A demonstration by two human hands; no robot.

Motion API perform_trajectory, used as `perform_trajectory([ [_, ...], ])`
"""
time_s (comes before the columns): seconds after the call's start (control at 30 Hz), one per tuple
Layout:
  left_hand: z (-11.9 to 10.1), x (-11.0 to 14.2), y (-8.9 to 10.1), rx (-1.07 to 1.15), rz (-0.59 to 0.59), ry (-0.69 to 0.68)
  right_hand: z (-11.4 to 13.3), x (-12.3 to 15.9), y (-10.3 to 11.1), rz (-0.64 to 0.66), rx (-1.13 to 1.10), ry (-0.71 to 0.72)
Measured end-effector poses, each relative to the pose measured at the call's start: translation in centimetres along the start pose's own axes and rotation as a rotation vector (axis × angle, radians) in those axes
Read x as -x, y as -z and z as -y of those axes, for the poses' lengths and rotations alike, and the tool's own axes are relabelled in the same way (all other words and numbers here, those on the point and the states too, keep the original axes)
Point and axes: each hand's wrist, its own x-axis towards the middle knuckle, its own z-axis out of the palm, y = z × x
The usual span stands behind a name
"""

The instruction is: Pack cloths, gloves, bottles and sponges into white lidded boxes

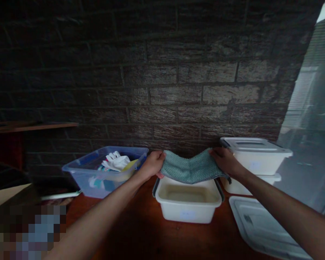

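A grey-green cloth [189,168] hangs stretched between my two hands, sagging a little in the middle. My left hand [155,163] pinches its left corner, and my right hand [225,160] grips the opposite corner. Below the cloth stands a white plastic bin [188,211] with dark side handles and a pale label on its front. The cloth hides the bin's back rim; the part of its inside that shows looks bare.
On the left is a clear plastic tub [93,186] with white gloves [116,161] and other items. Lidded white bins [262,159] are stacked at right, with a loose lid [262,224] before them on the wooden table [141,231]. A brick wall [162,79] rises behind.
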Motion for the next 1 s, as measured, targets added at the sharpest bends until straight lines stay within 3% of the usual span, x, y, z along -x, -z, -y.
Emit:
perform_trajectory([
  [0.23, -0.8, 0.9, -1.4, -0.371, 0.131, -0.05, -0.3, 1.4, -0.6, 0.213, 0.102, -0.072],
  [0.4, -0.9, 1.4, -1.6, -0.655, 0.079, -0.133, 0.0, 1.4, -1.6, 0.285, 0.222, -0.091],
  [0.6, -0.5, 2.3, -2.4, -0.946, 0.069, -0.154, 1.0, 2.0, -3.3, 0.332, 0.353, -0.001],
  [1.0, -0.1, 2.5, -5.6, -1.179, 0.271, -0.314, 2.3, 4.0, -5.8, 0.431, 0.61, 0.138],
])
